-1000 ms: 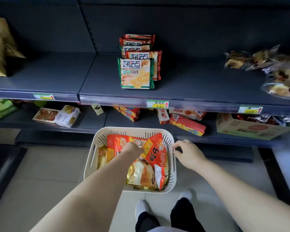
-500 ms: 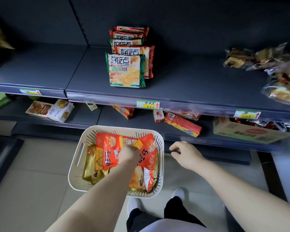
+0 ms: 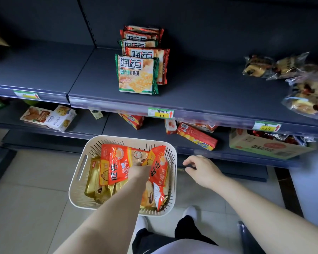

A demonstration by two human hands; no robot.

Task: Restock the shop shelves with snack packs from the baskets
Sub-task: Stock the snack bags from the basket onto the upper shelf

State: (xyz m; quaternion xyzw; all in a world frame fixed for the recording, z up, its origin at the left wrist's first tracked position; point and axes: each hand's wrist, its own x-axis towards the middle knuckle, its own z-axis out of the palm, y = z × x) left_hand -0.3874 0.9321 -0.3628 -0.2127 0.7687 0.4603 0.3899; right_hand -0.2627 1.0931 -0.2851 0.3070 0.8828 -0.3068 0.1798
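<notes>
The left hand (image 3: 139,172) reaches down into the white basket (image 3: 79,173), its fingers closed on the red snack packs (image 3: 116,164) lying on top of gold packs (image 3: 94,182). The right hand (image 3: 203,170) hangs just right of the basket, clear of its rim, fingers loosely curled and holding nothing. Above both hands, on the shelf (image 3: 200,88), stands a row of biscuit packs (image 3: 136,74).

— What's hidden in the basket (image 3: 81,173)?
— The left hand's (image 3: 139,173) fingertips, buried among orange packs (image 3: 114,165); its grip can't be judged.
— And at the right edge?
— The pastry bags (image 3: 305,99) are cut off.
— The price tags (image 3: 161,113)?
— Too small to read.
</notes>
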